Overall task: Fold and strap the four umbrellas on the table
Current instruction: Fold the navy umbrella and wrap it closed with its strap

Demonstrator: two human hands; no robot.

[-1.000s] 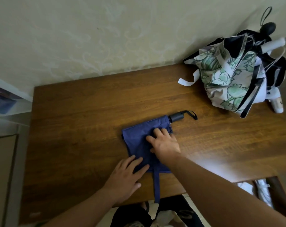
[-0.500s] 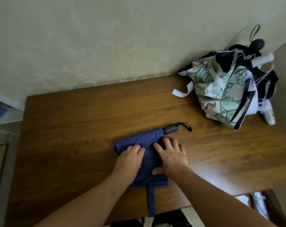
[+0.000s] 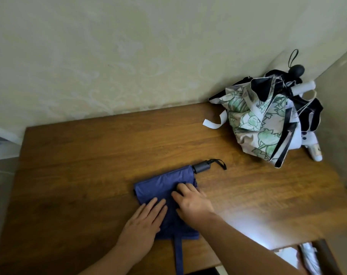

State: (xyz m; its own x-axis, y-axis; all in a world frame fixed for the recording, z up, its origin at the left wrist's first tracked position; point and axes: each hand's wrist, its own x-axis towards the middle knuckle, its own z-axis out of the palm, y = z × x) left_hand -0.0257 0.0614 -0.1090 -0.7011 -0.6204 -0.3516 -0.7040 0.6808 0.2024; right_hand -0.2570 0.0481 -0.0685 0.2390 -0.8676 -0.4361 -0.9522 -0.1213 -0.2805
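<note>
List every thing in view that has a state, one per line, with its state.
Blue umbrella: collapsed, canopy flattened on the table, not yet rolled.
Blue strap: unfastened, hanging over the near table edge.
Floral umbrella: collapsed, canopy loose, white strap undone.
Black umbrella: unfolded heap in the corner pile, unstrapped.
Left hand: flat, pressing the blue canopy.
Right hand: fingers pressing the canopy.
</note>
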